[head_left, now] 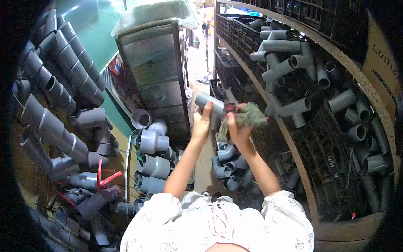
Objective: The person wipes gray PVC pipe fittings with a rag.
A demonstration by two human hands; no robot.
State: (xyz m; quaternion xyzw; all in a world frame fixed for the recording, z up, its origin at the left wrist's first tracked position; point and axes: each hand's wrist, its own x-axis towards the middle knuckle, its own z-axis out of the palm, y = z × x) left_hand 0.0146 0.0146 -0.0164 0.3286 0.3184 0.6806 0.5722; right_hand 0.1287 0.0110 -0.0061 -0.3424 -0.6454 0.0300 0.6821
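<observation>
A grey pipe fitting (205,101) is held up in front of me, over the aisle. My left hand (202,122) is closed around its left part, with the thumb lying on the grey surface. My right hand (238,130) is closed on a bunched greenish-grey cloth (252,116) with some dark red on it. The cloth is against the fitting's right end and hides that end.
Grey pipe fittings (155,166) are stacked low on the left, with more along the left wall. Shelves (294,155) with black crates (245,40) and tee fittings (296,108) stand on the right. A dark-framed cabinet (153,63) is ahead.
</observation>
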